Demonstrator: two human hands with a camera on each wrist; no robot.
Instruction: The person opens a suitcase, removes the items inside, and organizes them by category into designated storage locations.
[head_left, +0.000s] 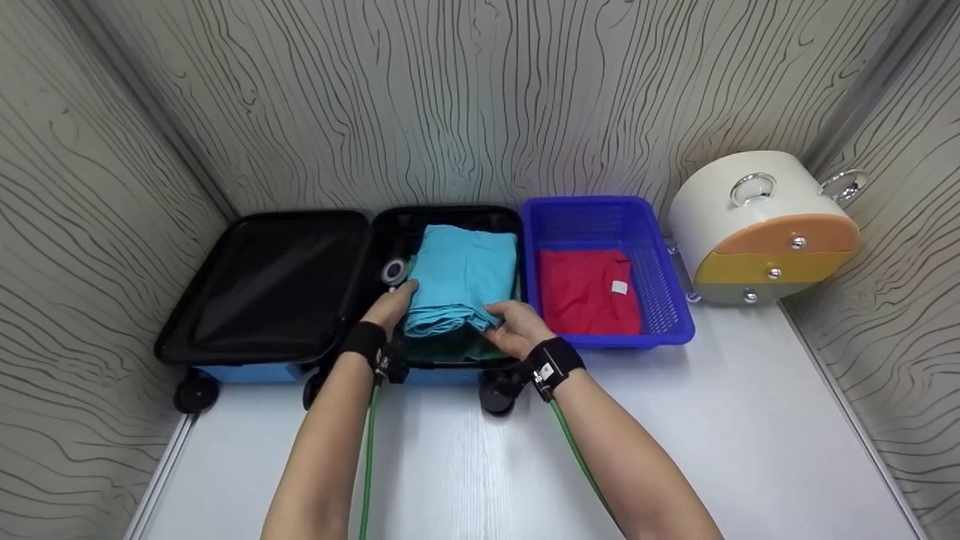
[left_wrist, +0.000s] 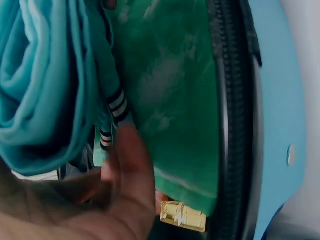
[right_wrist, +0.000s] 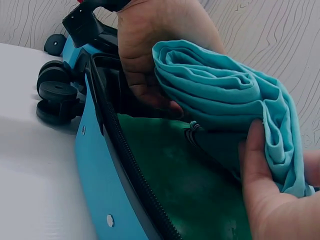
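Two hands set on folded turquoise garment (head_left: 461, 274) inside open suitcase (head_left: 285, 352), atop green garment (right_wrist: 200, 185). Left hand (head_left: 390, 306) grip closed on left edge; right hand (head_left: 517, 328) grip closed on near fold. Red garment (head_left: 589, 291) laid in blue basket (head_left: 667, 330) alongside on tabletop (head_left: 712, 420).

My suitcase (head_left: 247, 371) is sky blue outside with a black lining (head_left: 277, 281), black zip and black wheels (head_left: 196, 391). The folded shirt (head_left: 461, 274) is turquoise, its cuff trimmed in black-and-white stripes; under it lies a deep green garment (right_wrist: 200, 185) with a pale yellow tag (left_wrist: 183, 216). The basket (head_left: 664, 300) is royal blue, the shirt in it (head_left: 589, 289) red with a white label. The drawer unit (head_left: 757, 221) is cream, its fronts orange, yellow and grey-green. The worktop (head_left: 712, 420) is white; the walls (head_left: 480, 97) are grey with dark wood-grain lines. My wrist straps are black, the cables green.
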